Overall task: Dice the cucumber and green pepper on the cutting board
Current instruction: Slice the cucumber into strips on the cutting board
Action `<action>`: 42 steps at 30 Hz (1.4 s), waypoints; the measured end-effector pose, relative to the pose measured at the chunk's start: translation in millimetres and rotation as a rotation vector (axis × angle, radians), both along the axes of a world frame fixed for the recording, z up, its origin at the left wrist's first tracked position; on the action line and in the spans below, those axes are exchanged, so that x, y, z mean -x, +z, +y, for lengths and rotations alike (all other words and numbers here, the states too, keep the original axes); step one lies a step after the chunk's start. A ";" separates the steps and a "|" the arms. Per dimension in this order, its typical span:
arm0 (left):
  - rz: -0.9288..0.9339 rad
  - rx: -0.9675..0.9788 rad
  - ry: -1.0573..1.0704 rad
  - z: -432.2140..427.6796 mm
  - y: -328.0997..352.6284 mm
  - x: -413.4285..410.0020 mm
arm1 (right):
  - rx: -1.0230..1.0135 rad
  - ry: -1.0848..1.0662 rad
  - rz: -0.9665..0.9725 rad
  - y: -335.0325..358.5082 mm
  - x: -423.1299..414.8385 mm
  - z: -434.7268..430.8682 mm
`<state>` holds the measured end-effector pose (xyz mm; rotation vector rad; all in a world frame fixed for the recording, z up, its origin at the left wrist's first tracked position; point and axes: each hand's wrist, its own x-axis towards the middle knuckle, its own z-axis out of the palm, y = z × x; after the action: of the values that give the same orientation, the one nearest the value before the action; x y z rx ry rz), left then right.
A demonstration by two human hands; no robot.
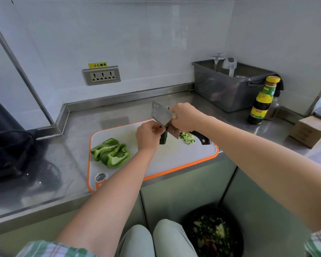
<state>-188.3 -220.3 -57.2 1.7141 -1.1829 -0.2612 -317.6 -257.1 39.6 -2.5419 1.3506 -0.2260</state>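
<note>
- Two hands meet over the cutting board (174, 158): left hand (148, 136) fingers clamped on the cucumber stub (163, 139), mid-board; right hand (186, 117) fingers wrapped round the cleaver (161, 114).
- Diced cucumber (187, 138) lies right of the blade; green pepper halves (111, 152) lie uncut at the left.
- Best practice: lay the stub flat, tuck fingertips, cut strips, then crosscut.

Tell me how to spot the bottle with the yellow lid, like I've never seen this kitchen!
Look along the steel counter to the grey bin in the back right corner. Just right of it stands a tall dark bottle. Its yellow cap and green-yellow label set it apart from the smaller greyish bottle tucked behind it.
</note>
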 end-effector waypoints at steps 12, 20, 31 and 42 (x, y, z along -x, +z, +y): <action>-0.034 0.006 0.003 -3.2 0.0 2.1 | -0.009 -0.004 0.026 -7.3 7.8 -2.9; -0.058 -0.017 0.008 -5.5 -0.9 -0.7 | -0.022 -0.001 0.064 -16.4 3.5 -6.8; 0.002 0.039 0.050 -1.1 -1.9 -0.6 | 0.025 0.035 0.073 -51.6 7.4 2.9; 0.078 0.044 0.038 0.6 -3.0 -2.8 | -0.028 -0.066 -0.161 -43.9 17.3 3.4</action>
<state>-185.5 -219.8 -60.3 1.6721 -1.0910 -0.2745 -334.9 -253.7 -4.3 -2.4004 1.3668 -0.4120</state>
